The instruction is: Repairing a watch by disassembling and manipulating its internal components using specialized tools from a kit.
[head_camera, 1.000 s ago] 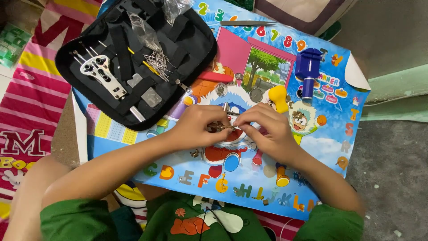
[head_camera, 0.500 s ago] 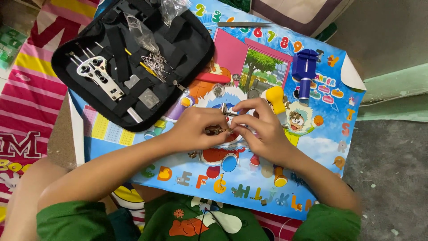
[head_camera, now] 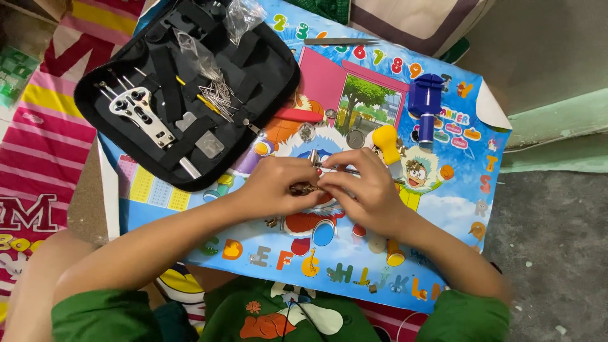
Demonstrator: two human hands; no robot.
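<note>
Both hands meet over the middle of a colourful cartoon alphabet poster (head_camera: 443, 209) spread as a work mat. The left hand (head_camera: 275, 187) has its fingers curled together and pinched on a small metal watch piece (head_camera: 304, 188), brownish-gold and mostly hidden between the two hands; it seems to be a band or case, though too little shows to be sure. The right hand (head_camera: 361, 190) closes its thumb and fingers on a thin silver tool (head_camera: 315, 158) whose tip stands up just above that piece. The step in hand looks like fine fitting work at the piece's edge, one hand steadying and the other working the tool. The next move, by my judgement, calls for a firm left-hand pinch and small, controlled pressure from the tool so nothing slips. Near the right hand stand a yellow-handled tool (head_camera: 385, 140) and a blue plastic press block (head_camera: 425, 104). To the upper left lies an open black zip tool case (head_camera: 190, 95) with a silver metal wrench (head_camera: 140, 114) strapped in, and slim steel tweezers (head_camera: 339, 42) rest at the poster's top edge.
</note>
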